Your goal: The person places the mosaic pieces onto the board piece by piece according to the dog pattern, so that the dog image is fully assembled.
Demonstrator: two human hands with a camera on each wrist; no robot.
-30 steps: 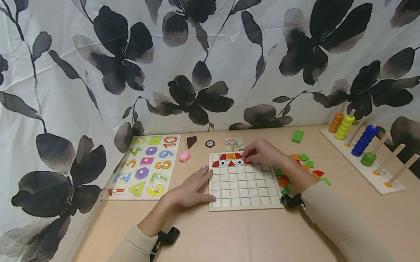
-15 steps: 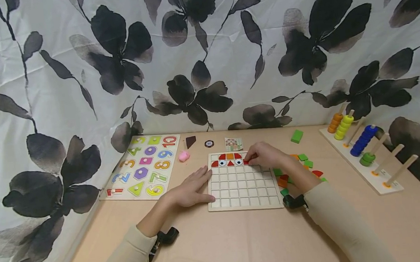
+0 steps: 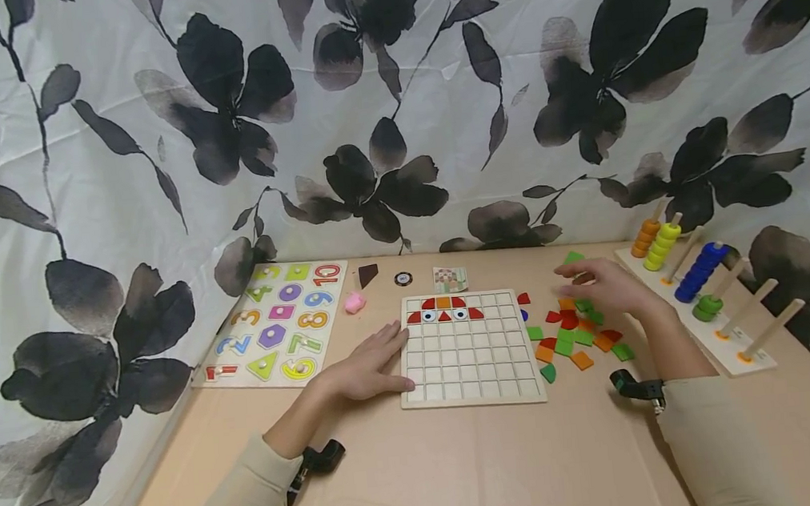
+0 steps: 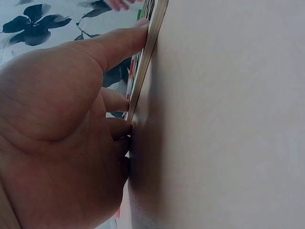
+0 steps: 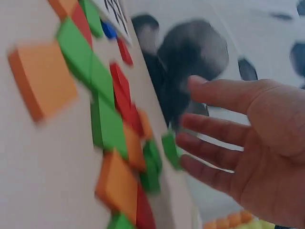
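Observation:
A white grid board [image 3: 473, 367] lies in the middle of the table; red, orange and eye-patterned pieces [image 3: 444, 308] fill cells in its top two rows. My left hand [image 3: 357, 371] rests at the board's left edge, thumb and fingers extended. In the left wrist view the fingertips [image 4: 138, 33] touch the board's side. Holding nothing, my right hand [image 3: 606, 287] hovers over the far part of a scatter of green, orange and red pieces [image 3: 565, 343]. Its fingers [image 5: 214, 145] are spread and slightly bent in the right wrist view, beside an orange square [image 5: 45, 81] and several green pieces.
At left lies a number puzzle board [image 3: 261, 338]. A pink lump [image 3: 355, 302], a dark piece [image 3: 368, 275], a round black disc [image 3: 403, 279] and a small picture card [image 3: 450, 279] sit along the back. A peg stacker with coloured rings [image 3: 707, 315] stands at right.
My right hand has let go of a red piece in the board's second row and moved right, over the loose pieces. The left hand stays at the board's edge.

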